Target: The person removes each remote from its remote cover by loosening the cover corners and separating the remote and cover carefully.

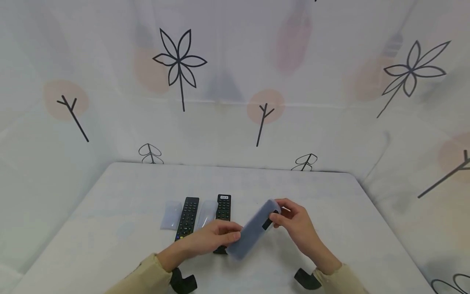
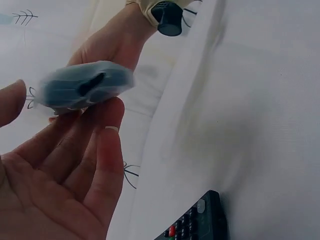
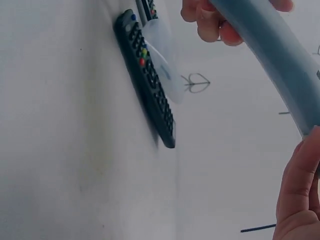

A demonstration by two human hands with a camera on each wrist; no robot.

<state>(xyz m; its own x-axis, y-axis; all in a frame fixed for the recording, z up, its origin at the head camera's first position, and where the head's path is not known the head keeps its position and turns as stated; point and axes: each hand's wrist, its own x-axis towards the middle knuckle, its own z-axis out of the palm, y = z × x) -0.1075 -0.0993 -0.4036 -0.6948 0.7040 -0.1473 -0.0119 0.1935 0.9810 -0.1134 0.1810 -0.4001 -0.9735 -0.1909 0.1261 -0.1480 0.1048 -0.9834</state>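
A long, bluish translucent sleeve (image 1: pixel 250 236) with a black strip near its upper end is held slanting above the table. My right hand (image 1: pixel 295 223) pinches that upper end, thumb beside the black strip. At the lower end my left hand (image 1: pixel 214 237) holds the sleeve, its thumb overlapping the edge. The left wrist view shows the sleeve (image 2: pixel 65 90) end-on, a dark mark on it, above the fingers (image 2: pixel 106 165). Beyond the left hand lie a black remote control (image 1: pixel 223 206), its middle partly hidden by that hand, and a second black remote (image 1: pixel 189 212).
Two clear plastic sleeves (image 1: pixel 171 215) lie flat on the white table (image 1: pixel 128 204), one left of the remotes and another plastic sleeve (image 1: pixel 207 213) between them. A patterned white cloth (image 1: pixel 227 130) hangs behind and at the sides. Dark straps (image 1: pixel 183 281) show at both wrists.
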